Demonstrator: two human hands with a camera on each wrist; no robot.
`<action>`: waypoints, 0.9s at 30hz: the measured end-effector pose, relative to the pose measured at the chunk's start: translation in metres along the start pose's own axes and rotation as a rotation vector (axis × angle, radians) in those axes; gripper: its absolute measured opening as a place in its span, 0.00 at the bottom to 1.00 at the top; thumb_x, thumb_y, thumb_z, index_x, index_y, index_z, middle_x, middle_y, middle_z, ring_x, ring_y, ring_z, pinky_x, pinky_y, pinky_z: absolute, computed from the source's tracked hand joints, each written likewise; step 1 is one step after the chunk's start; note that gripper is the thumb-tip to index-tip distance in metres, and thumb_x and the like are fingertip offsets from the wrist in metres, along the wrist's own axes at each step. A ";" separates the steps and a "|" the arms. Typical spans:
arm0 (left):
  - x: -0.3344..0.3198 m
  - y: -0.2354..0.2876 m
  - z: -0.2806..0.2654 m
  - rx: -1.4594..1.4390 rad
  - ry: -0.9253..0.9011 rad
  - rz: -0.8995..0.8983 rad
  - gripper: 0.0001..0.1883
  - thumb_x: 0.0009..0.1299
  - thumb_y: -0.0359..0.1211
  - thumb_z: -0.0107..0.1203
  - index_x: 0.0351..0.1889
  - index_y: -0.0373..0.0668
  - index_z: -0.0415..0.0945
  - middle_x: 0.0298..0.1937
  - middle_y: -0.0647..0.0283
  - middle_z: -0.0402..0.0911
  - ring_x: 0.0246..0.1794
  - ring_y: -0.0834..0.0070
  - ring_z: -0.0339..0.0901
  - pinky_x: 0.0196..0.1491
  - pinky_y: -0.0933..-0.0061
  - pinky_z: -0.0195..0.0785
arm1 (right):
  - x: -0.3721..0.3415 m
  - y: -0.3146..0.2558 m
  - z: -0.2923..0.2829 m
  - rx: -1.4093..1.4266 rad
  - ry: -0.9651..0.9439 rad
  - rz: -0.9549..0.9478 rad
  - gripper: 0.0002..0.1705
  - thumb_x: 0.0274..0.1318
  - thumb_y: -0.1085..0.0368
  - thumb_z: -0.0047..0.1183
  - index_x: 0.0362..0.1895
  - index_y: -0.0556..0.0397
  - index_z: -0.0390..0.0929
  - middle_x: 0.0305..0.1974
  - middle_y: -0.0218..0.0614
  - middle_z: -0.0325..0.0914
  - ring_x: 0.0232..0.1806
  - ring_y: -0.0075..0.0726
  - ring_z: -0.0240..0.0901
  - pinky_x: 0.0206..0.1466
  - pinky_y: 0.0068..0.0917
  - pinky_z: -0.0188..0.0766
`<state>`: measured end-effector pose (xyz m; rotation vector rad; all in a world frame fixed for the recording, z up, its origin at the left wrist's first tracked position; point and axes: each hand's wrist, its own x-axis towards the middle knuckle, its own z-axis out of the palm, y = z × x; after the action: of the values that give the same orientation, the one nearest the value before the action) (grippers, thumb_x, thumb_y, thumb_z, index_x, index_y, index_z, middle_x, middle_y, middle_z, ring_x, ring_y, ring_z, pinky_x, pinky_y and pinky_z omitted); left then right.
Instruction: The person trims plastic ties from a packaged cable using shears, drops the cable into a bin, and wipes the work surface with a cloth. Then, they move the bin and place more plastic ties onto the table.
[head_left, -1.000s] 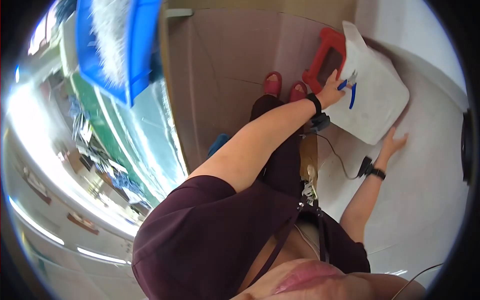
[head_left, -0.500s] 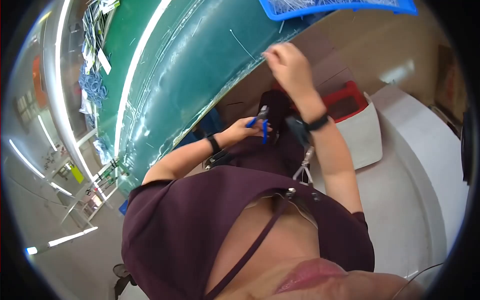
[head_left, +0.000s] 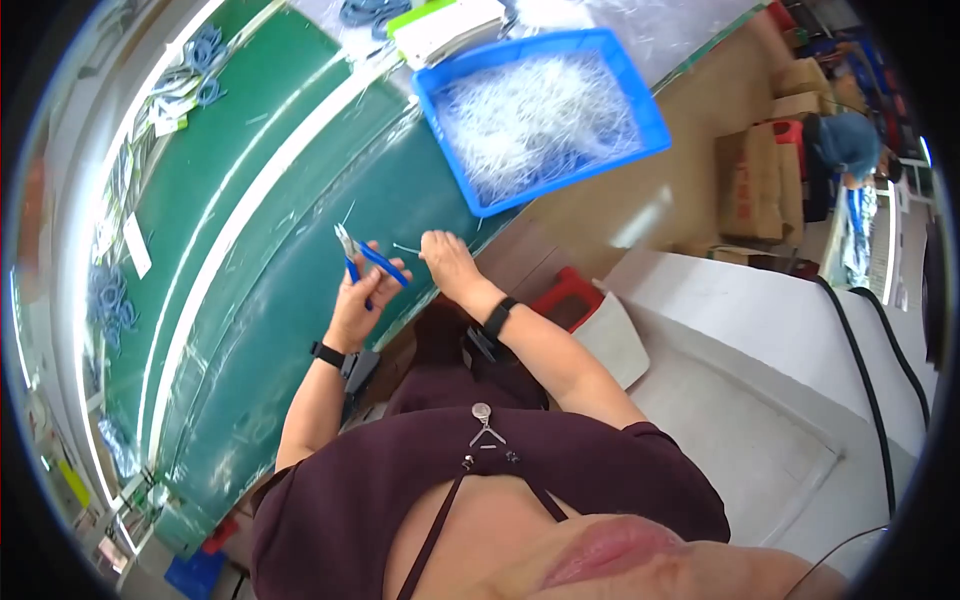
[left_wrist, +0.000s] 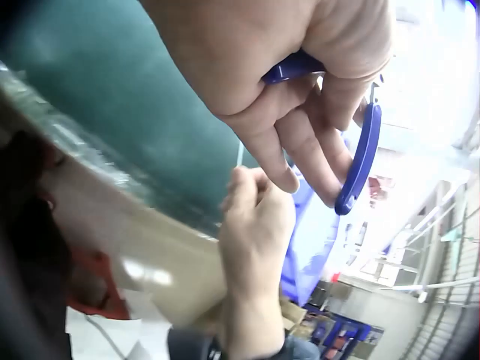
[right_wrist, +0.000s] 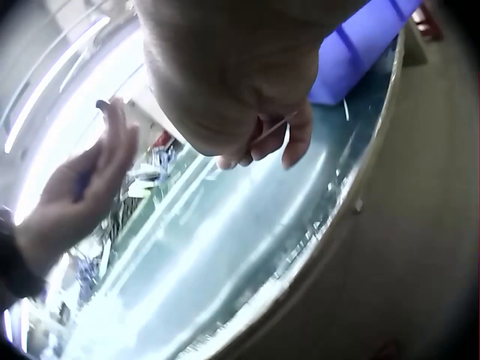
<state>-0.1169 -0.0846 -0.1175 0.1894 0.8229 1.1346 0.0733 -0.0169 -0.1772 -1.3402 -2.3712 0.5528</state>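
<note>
In the head view my left hand (head_left: 352,308) is over the green tabletop (head_left: 300,260), holding blue-handled wire cutters (head_left: 378,262) with their jaws pointing away from me. The left wrist view shows one blue handle (left_wrist: 361,161) along the fingertips and the other partly hidden in the palm. My right hand (head_left: 452,268) pinches a thin white cable tie (head_left: 406,248) near the table's front edge. Its end shows between the fingers in the right wrist view, where the left hand (right_wrist: 79,184) appears farther left. Another thin strip (head_left: 348,212) lies by the cutter tips.
Beyond the right hand, a blue tray (head_left: 655,130) piled with thin white strips stands on the table. Bundles of grey-blue loops (head_left: 108,300) and papers lie at the far side. Below the edge is a red and white object (head_left: 610,340); cardboard boxes (head_left: 750,185) stand farther right.
Both hands have come from beside the red and white object on the floor up over the table. The cutters stayed in the left hand; a cable tie now shows in the right.
</note>
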 end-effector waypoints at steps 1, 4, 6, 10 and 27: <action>0.017 0.011 0.006 0.005 -0.037 0.099 0.21 0.71 0.29 0.48 0.61 0.43 0.59 0.59 0.48 0.69 0.59 0.53 0.69 0.62 0.55 0.62 | -0.002 0.004 -0.013 0.303 -0.023 0.040 0.12 0.50 0.67 0.55 0.39 0.56 0.70 0.31 0.43 0.72 0.37 0.48 0.70 0.40 0.41 0.65; 0.073 0.040 0.030 0.048 -0.112 0.161 0.19 0.71 0.31 0.48 0.60 0.44 0.62 0.62 0.53 0.66 0.65 0.57 0.62 0.64 0.51 0.57 | -0.004 0.030 -0.124 0.290 0.138 0.085 0.15 0.54 0.69 0.53 0.47 0.57 0.74 0.39 0.45 0.76 0.37 0.48 0.74 0.41 0.36 0.70; 0.104 0.044 0.044 0.068 -0.135 0.192 0.19 0.71 0.32 0.48 0.59 0.44 0.63 0.64 0.56 0.65 0.68 0.58 0.59 0.65 0.49 0.54 | 0.002 0.082 -0.202 0.242 0.288 0.143 0.07 0.57 0.68 0.50 0.36 0.56 0.80 0.33 0.40 0.78 0.30 0.34 0.74 0.35 0.29 0.71; 0.141 0.030 0.061 0.161 -0.003 0.043 0.20 0.72 0.36 0.48 0.61 0.46 0.63 0.64 0.65 0.64 0.71 0.64 0.50 0.66 0.50 0.51 | 0.036 0.227 -0.304 0.328 0.488 0.521 0.11 0.58 0.62 0.52 0.36 0.57 0.80 0.30 0.31 0.78 0.27 0.20 0.71 0.32 0.19 0.67; 0.177 -0.017 0.134 0.163 0.406 0.250 0.17 0.75 0.31 0.41 0.61 0.40 0.64 0.48 0.69 0.71 0.44 0.82 0.68 0.45 0.88 0.58 | 0.095 0.383 -0.258 0.807 0.211 0.606 0.11 0.55 0.63 0.56 0.34 0.60 0.82 0.51 0.40 0.74 0.48 0.27 0.70 0.49 0.24 0.65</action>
<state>0.0147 0.0947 -0.1180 0.2039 1.2814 1.3644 0.4309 0.2872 -0.1362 -1.5566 -1.2812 1.2799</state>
